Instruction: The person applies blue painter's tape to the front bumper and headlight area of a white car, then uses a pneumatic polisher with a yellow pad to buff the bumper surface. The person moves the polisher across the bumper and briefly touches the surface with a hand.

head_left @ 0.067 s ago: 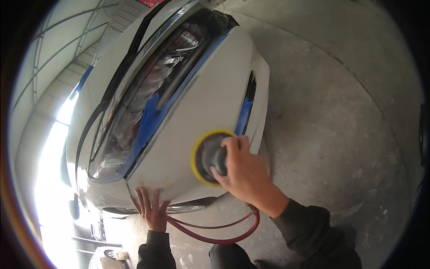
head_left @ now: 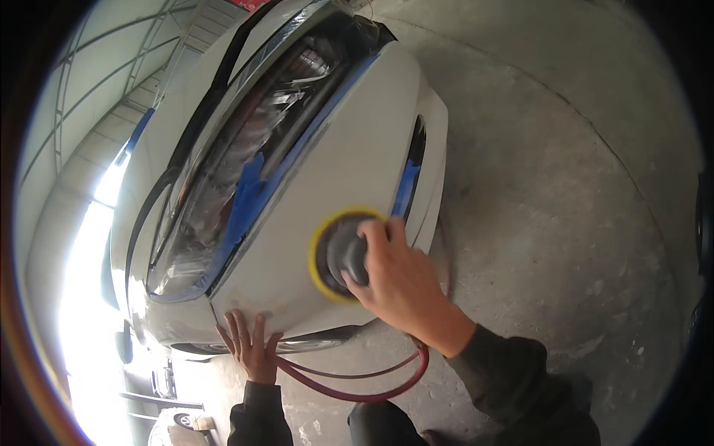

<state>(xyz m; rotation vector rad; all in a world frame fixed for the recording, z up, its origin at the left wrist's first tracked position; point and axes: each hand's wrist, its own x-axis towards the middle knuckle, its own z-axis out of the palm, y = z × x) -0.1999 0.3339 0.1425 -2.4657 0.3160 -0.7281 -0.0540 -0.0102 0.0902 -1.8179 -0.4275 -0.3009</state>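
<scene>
A round orbital sander (head_left: 346,256) with a yellow-edged pad lies against the pale bumper panel (head_left: 327,186) of a car. My right hand (head_left: 401,282) is closed around the sander's dark grip from the right. My left hand (head_left: 251,349) is open, its fingers spread on the lower left edge of the bodywork. Blue masking tape (head_left: 245,197) runs along the panel's upper seam, with a loose flap. Another piece of blue tape (head_left: 405,189) covers part of the dark slot in the panel. A red hose (head_left: 349,394) loops between my two wrists.
Clear plastic film (head_left: 249,141) covers the dark recess beside the taped seam. A wheel (head_left: 316,342) shows under the panel's near edge. Concrete floor (head_left: 550,208) with a curved crack stretches to the right. Bright daylight enters at the left, where another vehicle (head_left: 178,427) stands.
My right hand and the sander have shifted slightly left and up across the panel. The left hand stays in place.
</scene>
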